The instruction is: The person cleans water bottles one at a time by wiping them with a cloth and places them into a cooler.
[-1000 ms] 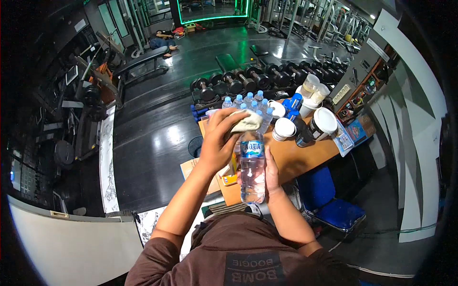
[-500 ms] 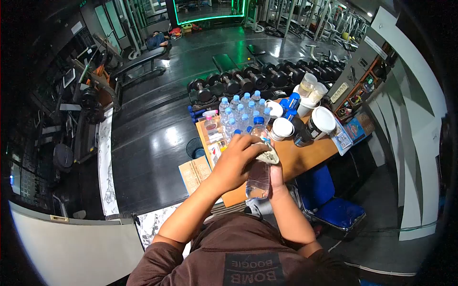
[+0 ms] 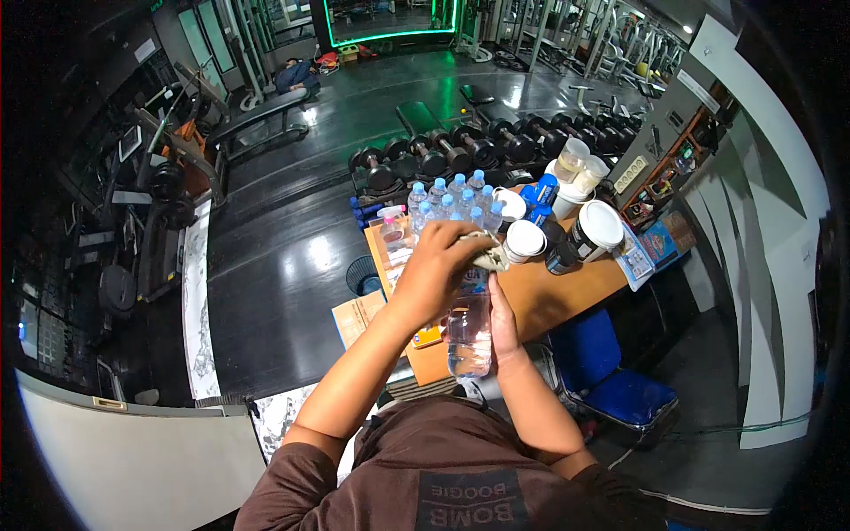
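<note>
Cloth [image 3: 492, 254], cream-coloured and bunched, is clasped by the left hand [image 3: 440, 265] at the upper part of a clear plastic water bottle [image 3: 469, 334] with a blue label. The right hand [image 3: 503, 324] grips the bottle's three-o'clock side, fingers mostly hidden behind it. Work on this bottle looks under way, not finished: its lower wall is uncovered and it is not yet set down. Toward twelve o'clock, blue-capped clear plastic bottles [image 3: 457, 190] stand grouped on a brown wooden table [image 3: 558, 288]; whether the cloth has touched those cannot be told. At one o'clock sits a round white-lidded tub [image 3: 526, 237].
</note>
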{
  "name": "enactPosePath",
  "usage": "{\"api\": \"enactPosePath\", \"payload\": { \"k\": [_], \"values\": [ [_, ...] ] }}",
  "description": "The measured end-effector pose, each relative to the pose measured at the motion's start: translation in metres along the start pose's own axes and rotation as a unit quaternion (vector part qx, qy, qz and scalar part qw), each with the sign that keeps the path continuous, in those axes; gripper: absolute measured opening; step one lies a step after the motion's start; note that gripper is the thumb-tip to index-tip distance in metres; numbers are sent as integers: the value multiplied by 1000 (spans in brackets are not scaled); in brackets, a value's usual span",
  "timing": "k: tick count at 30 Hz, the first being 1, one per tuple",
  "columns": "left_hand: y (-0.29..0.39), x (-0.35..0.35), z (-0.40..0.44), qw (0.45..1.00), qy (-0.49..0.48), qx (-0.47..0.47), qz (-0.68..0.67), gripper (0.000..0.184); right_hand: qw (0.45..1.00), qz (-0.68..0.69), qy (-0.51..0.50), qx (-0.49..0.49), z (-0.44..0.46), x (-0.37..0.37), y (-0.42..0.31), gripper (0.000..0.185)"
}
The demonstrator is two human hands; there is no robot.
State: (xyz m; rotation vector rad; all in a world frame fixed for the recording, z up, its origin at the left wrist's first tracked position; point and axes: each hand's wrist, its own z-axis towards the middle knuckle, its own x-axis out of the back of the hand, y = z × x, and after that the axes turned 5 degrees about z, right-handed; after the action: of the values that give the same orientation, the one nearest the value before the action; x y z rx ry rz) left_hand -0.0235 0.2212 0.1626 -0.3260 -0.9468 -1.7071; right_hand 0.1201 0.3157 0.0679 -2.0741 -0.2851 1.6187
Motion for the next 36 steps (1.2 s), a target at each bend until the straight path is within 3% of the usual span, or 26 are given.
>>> {"api": "enactPosePath", "payload": {
  "k": [3, 6, 10, 11, 12, 16, 21, 25, 26, 28, 32, 33, 34, 36],
  "values": [
    [16, 0, -14, 1000, -14, 7, -19, 53, 995, 31, 20, 92, 14, 17, 5, 50],
    [22, 1, -26, 999, -40, -1, -32, 53, 982, 157, -79, 67, 8, 0, -6, 54],
    [22, 9, -25, 996, -32, 40, -69, 55, 986, 137, -75, 60, 9, 0, -9, 54],
    [19, 9, -23, 997, 7, 40, -66, 56, 989, 137, -28, 51, 9, -3, -8, 57],
    [16, 10, -20, 996, 47, 41, -62, 56, 998, 52, -17, 43, 5, -1, -8, 61],
    [4, 9, -1, 992, 107, 56, -34, 59, 1000, -13, 20, 3, -1, -12, -4, 64],
    [2, -2, -9, 998, 56, 36, -16, 57, 1000, -4, -15, 16, 4, -1, 1, 61],
    [20, -1, -32, 998, -4, 25, -50, 58, 992, 49, -8, 112, 8, 1, -1, 54],
    [25, 0, -37, 998, -20, 29, -46, 58, 986, 155, -30, 49, 11, -3, -7, 59],
    [28, -1, -45, 996, -45, 41, -68, 59, 983, 156, -92, 15, 8, -6, -17, 63],
    [30, 6, -43, 994, -48, 19, -92, 61, 986, 138, -90, 19, 11, 9, -15, 64],
    [30, 9, -37, 996, -10, 17, -90, 61, 981, 153, -112, 30, 7, 1, -13, 64],
    [29, 11, -33, 996, 27, 15, -88, 62, 989, 136, -15, 63, 5, -13, -10, 65],
    [19, 13, -24, 993, 63, 41, -87, 60, 997, 46, -55, 24, 4, 3, -7, 65]
  ]
}}
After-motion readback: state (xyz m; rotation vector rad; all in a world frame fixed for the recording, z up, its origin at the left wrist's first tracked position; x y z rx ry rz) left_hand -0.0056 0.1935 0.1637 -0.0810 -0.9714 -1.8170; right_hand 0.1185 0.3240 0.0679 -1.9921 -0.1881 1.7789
